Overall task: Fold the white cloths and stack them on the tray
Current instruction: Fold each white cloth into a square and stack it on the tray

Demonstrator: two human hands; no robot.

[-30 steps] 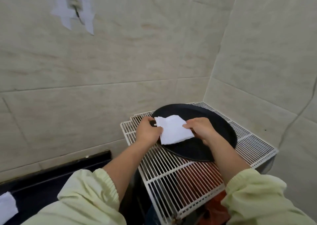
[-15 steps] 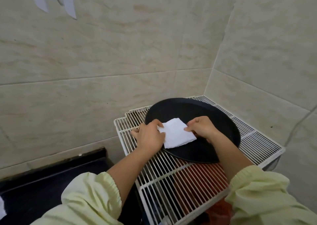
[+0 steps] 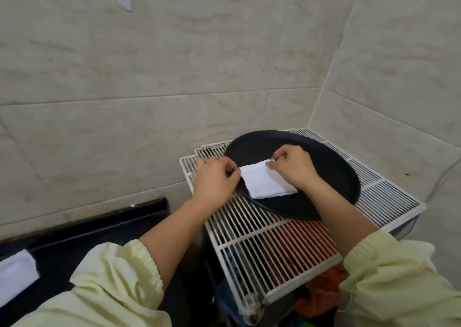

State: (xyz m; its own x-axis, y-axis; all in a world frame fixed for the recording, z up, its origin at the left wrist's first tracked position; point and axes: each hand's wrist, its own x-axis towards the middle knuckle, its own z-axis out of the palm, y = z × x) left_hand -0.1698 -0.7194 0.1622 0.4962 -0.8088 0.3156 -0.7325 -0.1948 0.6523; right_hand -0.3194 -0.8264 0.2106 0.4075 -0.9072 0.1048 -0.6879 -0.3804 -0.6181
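A small folded white cloth (image 3: 265,183) lies flat on the left part of a round black tray (image 3: 331,167). My left hand (image 3: 215,180) pinches the cloth's far left corner at the tray's rim. My right hand (image 3: 293,165) pinches its far right corner, with the wrist resting across the cloth's right edge. A second white cloth (image 3: 15,275) lies on the dark counter at the far left, partly cut off by the frame edge.
The tray rests on a white wire rack (image 3: 269,242) set in the corner of tiled walls (image 3: 149,77). Red and orange items (image 3: 319,294) show under the rack. A black counter (image 3: 82,237) runs to the left, lower than the rack.
The cloth was partly lifted and loosely folded a second ago; now it lies flat on the tray. Both hands have shifted to its far corners.
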